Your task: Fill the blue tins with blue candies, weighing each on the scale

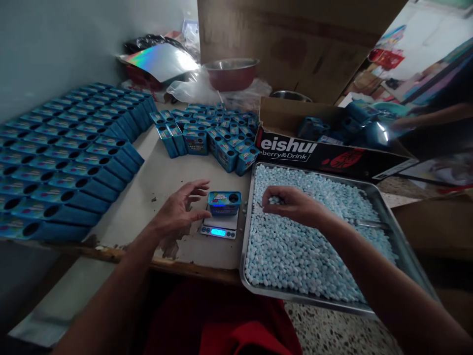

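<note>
Saw box (pixel 223 205) on scale (pixel 226 223), with display (pixel 218 232) too blurred to read | held left hand (pixel 178 205), fingers wide, beside box; could not tell thumb contact from gap | held right hand (pixel 290 204) over tray (pixel 295 297), fingers curled round partly hidden candies (pixel 275 200) | found box rows (pixel 74 160) cut off at left | glimpsed blurred co-worker's arm (pixel 438 117) near carton (pixel 318 153)

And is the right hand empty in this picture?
No, the right hand, curled above the metal tray, holds some pale blue pieces.
</note>
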`<state>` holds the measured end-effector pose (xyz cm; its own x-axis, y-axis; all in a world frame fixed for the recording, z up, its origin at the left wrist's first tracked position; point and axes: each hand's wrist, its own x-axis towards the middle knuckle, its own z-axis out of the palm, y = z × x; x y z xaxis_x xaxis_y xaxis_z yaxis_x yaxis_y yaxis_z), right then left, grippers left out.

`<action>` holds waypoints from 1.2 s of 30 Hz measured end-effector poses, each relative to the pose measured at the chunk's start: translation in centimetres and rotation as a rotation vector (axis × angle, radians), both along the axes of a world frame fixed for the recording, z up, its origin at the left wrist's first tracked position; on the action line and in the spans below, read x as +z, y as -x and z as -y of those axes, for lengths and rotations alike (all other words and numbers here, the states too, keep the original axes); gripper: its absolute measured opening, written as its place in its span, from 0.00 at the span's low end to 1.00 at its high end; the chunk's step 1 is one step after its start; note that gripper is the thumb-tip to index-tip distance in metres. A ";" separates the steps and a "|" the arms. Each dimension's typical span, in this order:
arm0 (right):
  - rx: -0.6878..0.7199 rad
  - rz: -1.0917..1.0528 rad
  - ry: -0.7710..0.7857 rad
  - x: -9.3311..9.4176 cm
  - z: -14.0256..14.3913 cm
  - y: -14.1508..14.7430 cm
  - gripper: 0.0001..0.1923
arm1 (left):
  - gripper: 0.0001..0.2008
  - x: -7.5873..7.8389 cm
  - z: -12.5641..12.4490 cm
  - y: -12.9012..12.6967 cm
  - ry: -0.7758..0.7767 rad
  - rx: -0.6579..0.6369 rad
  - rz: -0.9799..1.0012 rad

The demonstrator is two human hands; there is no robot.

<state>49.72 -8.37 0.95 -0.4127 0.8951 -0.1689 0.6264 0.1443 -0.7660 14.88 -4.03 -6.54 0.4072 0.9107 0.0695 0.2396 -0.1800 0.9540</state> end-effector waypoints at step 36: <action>-1.135 -1.191 0.714 -2.8 3.9 2.2 0.10 | 0.33 -5.2 -7.9 2.3 -0.043 0.289 0.122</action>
